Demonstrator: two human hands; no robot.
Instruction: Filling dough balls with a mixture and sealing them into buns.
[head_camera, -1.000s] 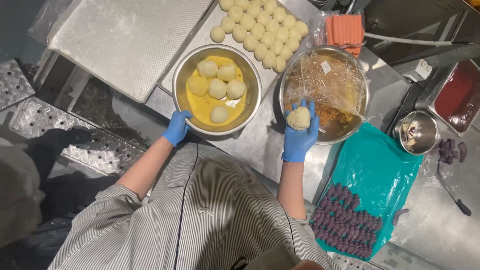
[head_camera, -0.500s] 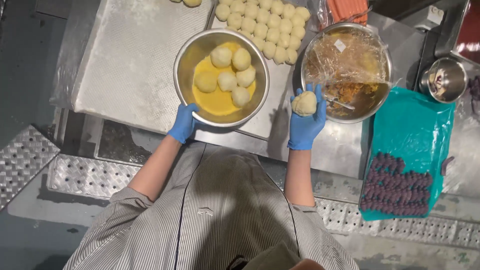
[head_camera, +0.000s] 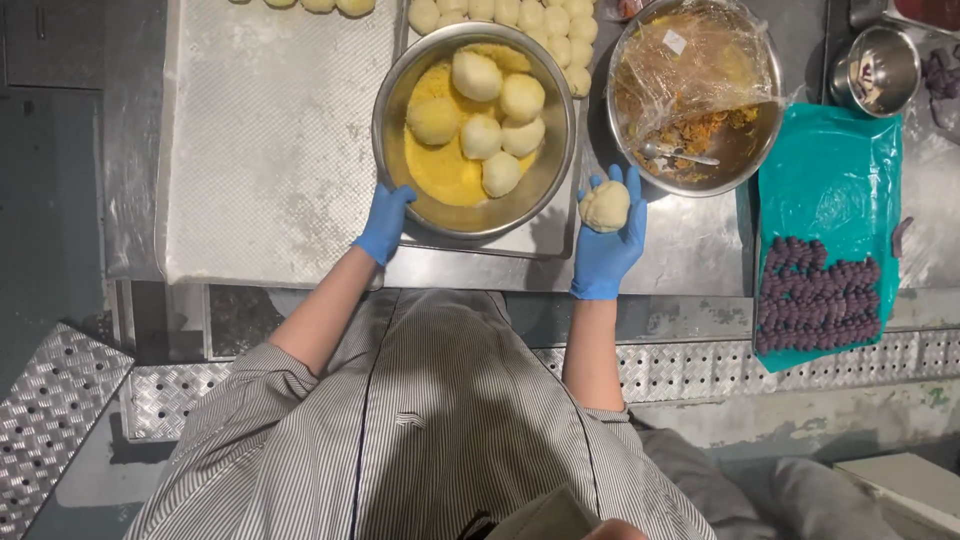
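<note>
Steel counter (head_camera: 700, 250) — pale dough ball (head_camera: 605, 205) cupped in half-curled right hand (head_camera: 606, 240), left hand (head_camera: 383, 222) gripping bowl rim (head_camera: 400, 215).

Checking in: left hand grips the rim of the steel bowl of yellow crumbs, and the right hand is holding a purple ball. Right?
Not quite. In the head view the right hand holds a pale dough ball, not purple. The left hand does grip the steel bowl of yellow crumbs.
</note>
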